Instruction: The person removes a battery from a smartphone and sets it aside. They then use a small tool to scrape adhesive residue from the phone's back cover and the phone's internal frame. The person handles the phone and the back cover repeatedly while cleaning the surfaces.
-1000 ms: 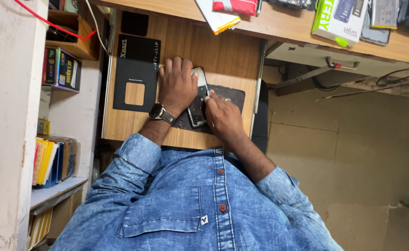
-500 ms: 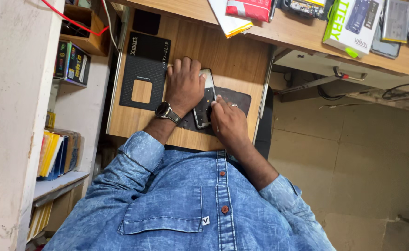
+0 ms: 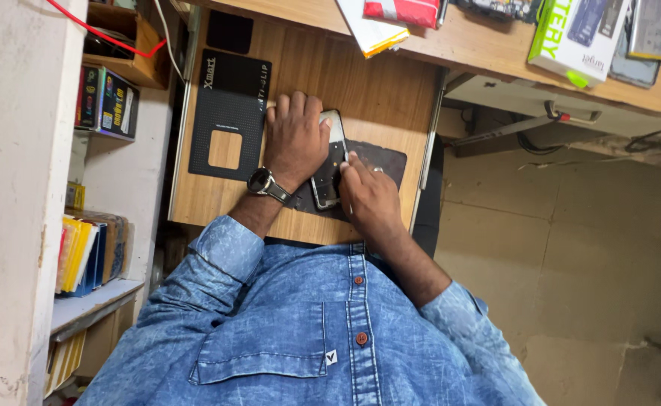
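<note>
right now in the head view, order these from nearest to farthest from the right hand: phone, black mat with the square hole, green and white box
1. phone: touching the right hand, pinned under the left hand.
2. black mat with the square hole: on the wooden desk, beyond the left hand.
3. green and white box: far corner of the upper shelf, the opposite way.
</note>
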